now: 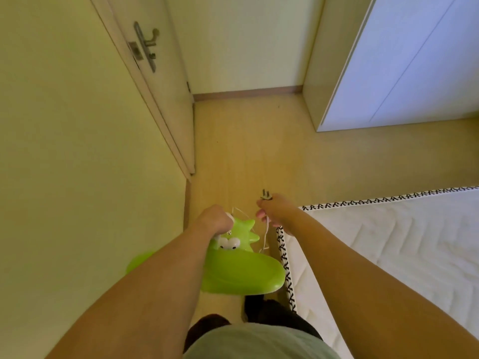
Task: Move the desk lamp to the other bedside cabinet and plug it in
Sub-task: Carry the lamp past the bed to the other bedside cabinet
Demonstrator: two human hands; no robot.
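A bright green desk lamp (241,270) shaped like a cartoon creature with googly eyes hangs in front of me above the floor. My left hand (216,220) is closed around its upper part. My right hand (273,209) holds the lamp's plug (265,196), whose metal prongs stick up past my fingers. The thin white cord (265,234) loops down between my two hands. Neither bedside cabinet is in view.
A white mattress (388,244) with a patterned edge fills the lower right. A door (160,81) with a metal handle stands open on the left along the wall. A white wardrobe (404,60) stands at the back right. Wooden floor (246,151) runs ahead between them.
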